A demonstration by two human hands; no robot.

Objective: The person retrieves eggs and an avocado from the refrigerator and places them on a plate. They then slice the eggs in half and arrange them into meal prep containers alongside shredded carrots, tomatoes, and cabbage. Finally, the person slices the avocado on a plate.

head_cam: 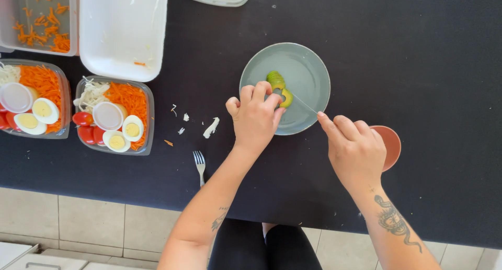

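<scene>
A grey-green round plate [308,74] sits on the black table. On it lies a sliced green avocado piece [276,81]. My left hand [254,118] rests on the plate's near-left rim, fingertips pressing on the avocado. My right hand [353,147] grips a thin knife [304,104], whose blade runs up-left to the avocado at my left fingertips. The knife handle is hidden inside my fist.
A small pink dish [389,144] sits behind my right hand. Two clear salad boxes [115,114] [34,98] with egg, carrot and tomatoes stand at left, white trays [123,29] above them. A fork [199,164] and food scraps [210,128] lie nearby.
</scene>
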